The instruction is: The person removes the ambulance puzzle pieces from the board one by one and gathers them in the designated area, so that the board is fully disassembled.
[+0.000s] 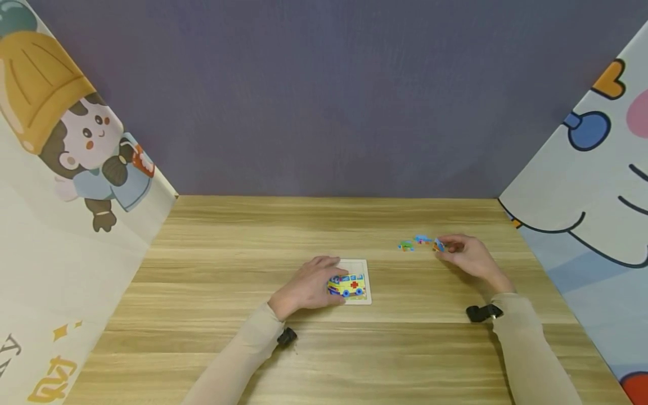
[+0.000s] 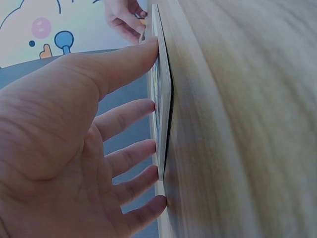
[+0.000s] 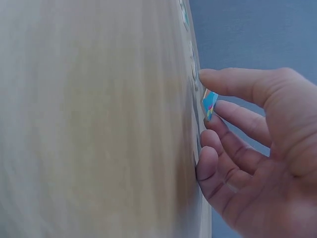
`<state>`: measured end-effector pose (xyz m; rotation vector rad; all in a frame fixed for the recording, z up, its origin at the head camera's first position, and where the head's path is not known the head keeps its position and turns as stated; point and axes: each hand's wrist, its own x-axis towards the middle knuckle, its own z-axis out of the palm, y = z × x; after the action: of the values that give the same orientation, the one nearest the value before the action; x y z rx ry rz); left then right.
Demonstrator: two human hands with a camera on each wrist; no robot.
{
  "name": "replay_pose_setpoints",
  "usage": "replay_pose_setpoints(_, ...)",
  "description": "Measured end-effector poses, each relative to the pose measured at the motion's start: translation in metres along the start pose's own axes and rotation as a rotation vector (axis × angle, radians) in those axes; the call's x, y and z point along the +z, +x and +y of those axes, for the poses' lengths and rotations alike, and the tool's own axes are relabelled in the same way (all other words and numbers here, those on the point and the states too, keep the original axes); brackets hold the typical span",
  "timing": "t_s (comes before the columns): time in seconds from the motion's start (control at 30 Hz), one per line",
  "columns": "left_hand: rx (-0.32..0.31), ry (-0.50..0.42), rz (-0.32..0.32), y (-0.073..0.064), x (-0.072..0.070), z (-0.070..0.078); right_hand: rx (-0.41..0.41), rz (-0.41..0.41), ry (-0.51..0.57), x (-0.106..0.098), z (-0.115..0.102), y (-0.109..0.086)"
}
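Note:
A white-framed jigsaw puzzle board point(image 1: 368, 284) with a yellow ambulance picture lies on the table. My left hand point(image 1: 310, 283) rests over its left part with fingers spread, hiding some of the picture. In the left wrist view, the thumb and fingertips point(image 2: 146, 147) touch the thin board point(image 2: 165, 94). Off to the right, my right hand point(image 1: 471, 256) pinches a small blue and orange puzzle piece point(image 1: 438, 245) between thumb and fingers. The right wrist view shows this piece point(image 3: 209, 102) tilted on edge, close to the table. Beside it lie a green piece point(image 1: 406, 246) and a blue piece point(image 1: 422, 239).
The wood-grain table point(image 1: 228, 236) ends at a dark blue-grey panel point(image 1: 334, 101) at the back. Cartoon-printed panels stand on the left point(image 1: 45, 242) and right point(image 1: 572, 253). Black wrist cameras sit at the left cuff point(image 1: 287, 337) and right cuff point(image 1: 483, 313).

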<state>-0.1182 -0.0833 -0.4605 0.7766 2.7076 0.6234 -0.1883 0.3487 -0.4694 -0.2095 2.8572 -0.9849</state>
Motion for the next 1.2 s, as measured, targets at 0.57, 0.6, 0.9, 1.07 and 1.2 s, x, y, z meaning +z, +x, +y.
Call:
replay_pose_setpoints(0.57, -0.001, -0.007, -0.006, 0.000, 0.001, 0.000, -0.031, -0.135, -0.028, -0.011, 0.010, 0.017)
replay_pose_setpoints(0.6, -0.001, -0.006, -0.006, 0.000, 0.001, -0.001, -0.037, -0.144, -0.022, -0.012, 0.011, 0.018)
replay_pose_setpoints(0.9, 0.004, 0.006, -0.007, 0.000, 0.002, -0.001, -0.045, -0.174, 0.012, -0.018, 0.011, 0.020)
replay_pose_setpoints(1.07, 0.004, -0.001, -0.006, 0.000, 0.001, 0.000, -0.028, -0.159, 0.030, -0.018, 0.011, 0.018)
replay_pose_setpoints(1.2, 0.001, 0.000, -0.006, -0.001, 0.000, 0.000, -0.035, -0.135, 0.048, -0.014, 0.011, 0.016)
